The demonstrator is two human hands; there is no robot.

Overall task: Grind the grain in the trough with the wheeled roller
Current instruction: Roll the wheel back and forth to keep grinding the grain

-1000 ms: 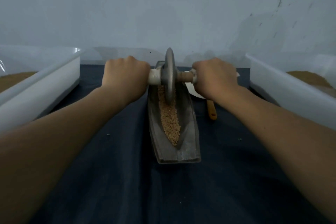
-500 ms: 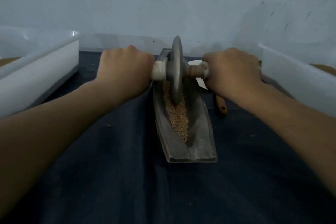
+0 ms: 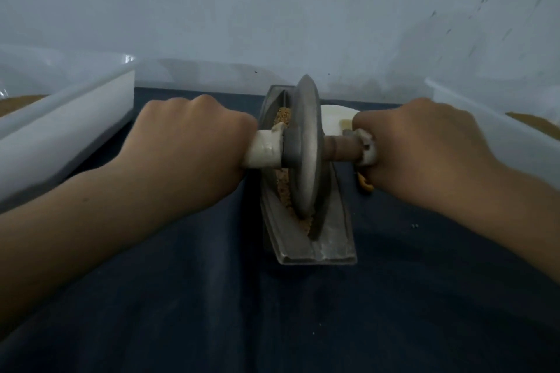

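A grey boat-shaped metal trough (image 3: 333, 239) lies lengthwise on a dark cloth in front of me. Tan grain (image 3: 283, 191) fills its groove. The wheeled roller (image 3: 304, 148), a grey metal disc on a wooden axle, stands upright in the groove with its rim near the trough's near end. My left hand (image 3: 194, 142) grips the white-wrapped left handle. My right hand (image 3: 421, 145) grips the right handle, whose bare wooden axle shows between fist and disc. Much of the grain is hidden behind the disc.
A white plastic bin (image 3: 69, 127) stands at the left and another white bin (image 3: 491, 118) at the right, both holding tan grain. A white dish (image 3: 336, 118) sits behind the right handle, and an orange tool (image 3: 365, 186) lies under my right hand. A pale wall rises behind.
Both hands have pulled the roller toward me along the trough, from its far part to near its near end. The camera view has come closer.
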